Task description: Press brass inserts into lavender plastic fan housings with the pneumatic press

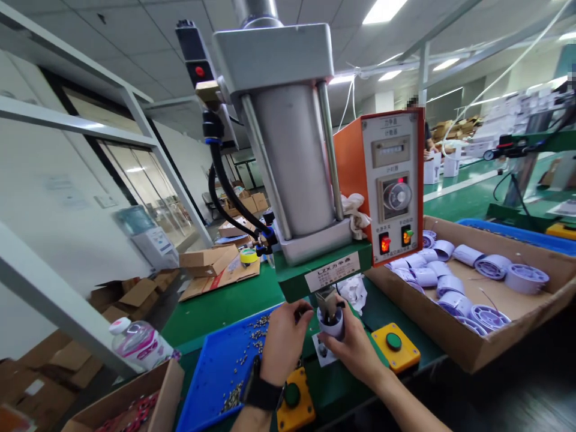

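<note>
My right hand (355,348) is wrapped round a pale lilac plastic cylinder (331,327), held upright under the head of a pneumatic press (292,162). The press's metal tool (329,303) reaches down into the open top of the cylinder. Just left of it is my left hand (285,336), a dark band on its wrist. Its thumb and fingertips are pinched together, and what they hold, if anything, is too small to make out. Below that hand lies a blue tray (211,366) with many small metal pieces (233,397).
Yellow boxes with green buttons flank the hands, one at right (396,347), another in front (294,399). A cardboard box (477,351) of lilac plastic parts stands right, beside an orange control box (396,192). At lower left are a red-filled carton (166,393) and a bottle (139,342).
</note>
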Demonstrator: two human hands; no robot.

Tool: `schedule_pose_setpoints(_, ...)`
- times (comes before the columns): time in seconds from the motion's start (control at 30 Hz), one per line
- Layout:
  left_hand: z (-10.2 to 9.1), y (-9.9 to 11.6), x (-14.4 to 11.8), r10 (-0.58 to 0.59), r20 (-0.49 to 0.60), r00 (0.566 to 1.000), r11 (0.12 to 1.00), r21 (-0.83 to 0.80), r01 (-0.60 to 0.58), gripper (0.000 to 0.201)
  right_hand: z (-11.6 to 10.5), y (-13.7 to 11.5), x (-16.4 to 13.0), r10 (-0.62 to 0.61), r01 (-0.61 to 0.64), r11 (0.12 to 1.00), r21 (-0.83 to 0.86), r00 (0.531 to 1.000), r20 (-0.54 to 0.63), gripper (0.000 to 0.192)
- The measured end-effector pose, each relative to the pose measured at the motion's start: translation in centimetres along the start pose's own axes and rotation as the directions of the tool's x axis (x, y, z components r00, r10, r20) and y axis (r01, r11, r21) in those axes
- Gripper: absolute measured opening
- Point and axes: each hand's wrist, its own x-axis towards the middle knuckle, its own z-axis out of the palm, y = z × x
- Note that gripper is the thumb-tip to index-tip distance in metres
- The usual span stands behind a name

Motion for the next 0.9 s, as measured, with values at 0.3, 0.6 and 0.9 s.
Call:
schedule_pose_setpoints(0.3,0.8,3.1,1.7,0.018,0.202,0.979,0.925,0.367,-0.093,0.015,-0.2,0.5,0.0,0.053,-0.055,0.997,0.062,0.998,0.036,0.069)
schedule_pose_setpoints(0.6,1.8,2.6,2.8,0.005,0.219,0.976,0.927,0.365,-0.086,0.004,-0.4,0.6,0.0,0.046,-0.048,0.998,0.044,0.997,0.055,0.068)
schedule_pose_setpoints(0.9,0.9,2.8,1.2,0.055,0.148,0.988,0.959,0.267,-0.093,0.016,-2.9,1.4,-1.0,-0.069,0.102,0.897,-0.430,0.993,0.092,0.065)
